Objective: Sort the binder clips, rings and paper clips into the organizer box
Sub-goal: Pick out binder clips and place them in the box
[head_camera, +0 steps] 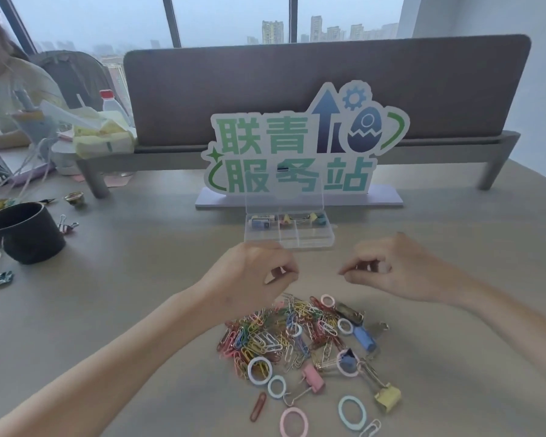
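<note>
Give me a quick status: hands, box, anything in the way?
Left hand and right hand pinched shut, contents unclear. Organizer box open, far compartments partly filled. Clip pile unsorted. Nothing blocking.

A cut-out standing sign [297, 152] on a pale base at the far side of the tabletop [139, 279] reads 联青 in green on its upper line and 服务站 below. A small label inside the organizer box [289, 230] seems printed, but is too blurred to read.

Head view, downward over desk [139, 279]
</note>
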### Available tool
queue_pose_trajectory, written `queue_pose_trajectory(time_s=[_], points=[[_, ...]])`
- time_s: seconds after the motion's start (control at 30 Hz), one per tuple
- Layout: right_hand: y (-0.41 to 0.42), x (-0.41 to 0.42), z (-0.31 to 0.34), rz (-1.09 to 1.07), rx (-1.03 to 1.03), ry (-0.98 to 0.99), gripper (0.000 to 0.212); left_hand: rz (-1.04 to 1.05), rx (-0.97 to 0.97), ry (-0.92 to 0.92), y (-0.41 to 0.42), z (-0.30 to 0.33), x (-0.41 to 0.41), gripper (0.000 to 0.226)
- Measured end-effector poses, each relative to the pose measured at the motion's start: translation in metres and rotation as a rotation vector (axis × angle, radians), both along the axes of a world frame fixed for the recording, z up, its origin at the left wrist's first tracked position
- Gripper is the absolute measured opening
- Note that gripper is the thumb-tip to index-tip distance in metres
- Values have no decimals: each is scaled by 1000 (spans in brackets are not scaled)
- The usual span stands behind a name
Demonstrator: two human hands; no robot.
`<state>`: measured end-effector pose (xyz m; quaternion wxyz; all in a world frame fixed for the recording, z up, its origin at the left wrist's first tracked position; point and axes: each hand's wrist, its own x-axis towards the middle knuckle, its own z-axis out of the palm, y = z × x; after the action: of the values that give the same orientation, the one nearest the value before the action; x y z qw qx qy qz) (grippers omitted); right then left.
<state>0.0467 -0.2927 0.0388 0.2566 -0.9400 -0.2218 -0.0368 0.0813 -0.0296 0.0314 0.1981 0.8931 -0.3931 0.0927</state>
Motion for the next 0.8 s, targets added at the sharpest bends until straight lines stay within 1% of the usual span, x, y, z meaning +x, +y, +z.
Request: queue_pose_trajectory(time_s=[0.07,0.13,0.23,0.3,0.4,0.5,0.63,0.7,0.8], points=[[-3,-22,1,53,14,50,7,-33,31,99,7,3,-27,12],[-4,-38,-1,104,27,96,14,-78,88,167,9,3,-48,23],[-1,-56,-7,146,34,148,30,-92,218,156,2,-4,-68,39],[3,-62,-16,152,-20,107,37,-75,277,120,-3,-10,-75,40],[11,-64,-29,144,-49,55,33,-60,302,108,-9,-17,-79,36],[15,-65,-35,142,-53,59,22,-30,273,148,-11,-21,-82,30],[16,-67,-33,106,-39,72,20,-33,226,196,-10,-21,-82,25],[15,-67,-30,78,-3,49,16,-9,128,261,-8,-19,-80,25],[11,-66,-27,0,134,54,11,55,-80,487,-8,-14,-75,24]])
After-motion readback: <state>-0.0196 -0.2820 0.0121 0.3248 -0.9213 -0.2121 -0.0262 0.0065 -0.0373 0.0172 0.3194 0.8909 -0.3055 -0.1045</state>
